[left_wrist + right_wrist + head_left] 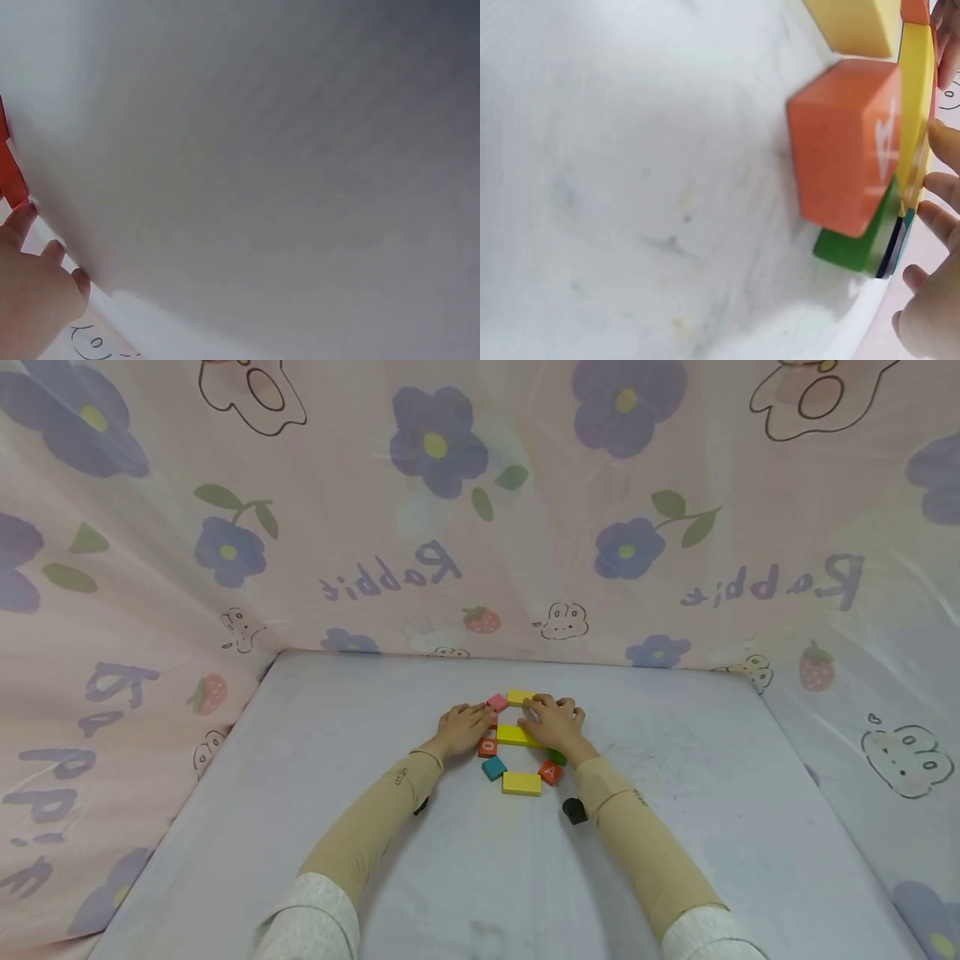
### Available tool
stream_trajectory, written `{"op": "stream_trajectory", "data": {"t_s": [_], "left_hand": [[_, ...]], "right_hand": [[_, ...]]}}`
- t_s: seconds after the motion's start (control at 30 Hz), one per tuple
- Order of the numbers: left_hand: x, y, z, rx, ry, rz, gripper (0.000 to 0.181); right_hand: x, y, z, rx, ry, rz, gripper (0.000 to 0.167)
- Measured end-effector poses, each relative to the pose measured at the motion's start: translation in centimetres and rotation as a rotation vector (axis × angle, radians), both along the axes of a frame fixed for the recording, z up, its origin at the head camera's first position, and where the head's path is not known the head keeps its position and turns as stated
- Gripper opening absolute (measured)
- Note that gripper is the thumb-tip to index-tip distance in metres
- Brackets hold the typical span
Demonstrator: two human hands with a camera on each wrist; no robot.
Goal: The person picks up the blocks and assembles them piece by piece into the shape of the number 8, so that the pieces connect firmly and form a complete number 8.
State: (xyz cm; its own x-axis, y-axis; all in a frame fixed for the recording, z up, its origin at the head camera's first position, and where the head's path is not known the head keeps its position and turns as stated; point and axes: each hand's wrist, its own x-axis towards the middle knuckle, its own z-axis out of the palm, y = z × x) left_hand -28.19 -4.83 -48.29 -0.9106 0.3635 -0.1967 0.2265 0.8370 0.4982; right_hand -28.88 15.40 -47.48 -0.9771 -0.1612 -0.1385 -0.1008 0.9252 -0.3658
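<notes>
Coloured blocks lie in a looped outline on the white table. My left hand lies along its left side, fingertips at a pink block and a red block. Spread over the upper right is my right hand, its fingers by the top yellow block and its thumb over the middle yellow block; whatever lies under its palm is hidden. Below come a green block, a red letter-A block, a lower yellow block, a teal block and a red O block.
Black wrist-worn devices show under both forearms, the right one more plainly. A patterned curtain with flowers and rabbits hangs behind the table and along both sides.
</notes>
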Motion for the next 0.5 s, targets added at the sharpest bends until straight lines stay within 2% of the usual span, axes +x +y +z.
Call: {"op": "stream_trajectory", "data": {"t_s": [0.13,0.27,0.4,0.5], "left_hand": [[0.0,-0.1,-0.2,-0.001,0.003,-0.003,0.056],[-0.1,-0.3,-0.1,0.032,0.001,0.002,0.056],[-0.3,-0.9,0.4,0.082,-0.004,0.021,0.056],[-0.4,-1.8,1.0,0.081,0.037,0.011,0.057]], "right_hand": [[0.0,0.1,-0.1,-0.006,0.02,-0.001,0.048],[-0.1,0.5,-0.1,-0.04,0.055,-0.019,0.048],[0.0,1.2,0.2,-0.086,0.088,-0.02,0.051],[0.5,2.1,0.6,-0.096,0.141,0.019,0.052]]}}
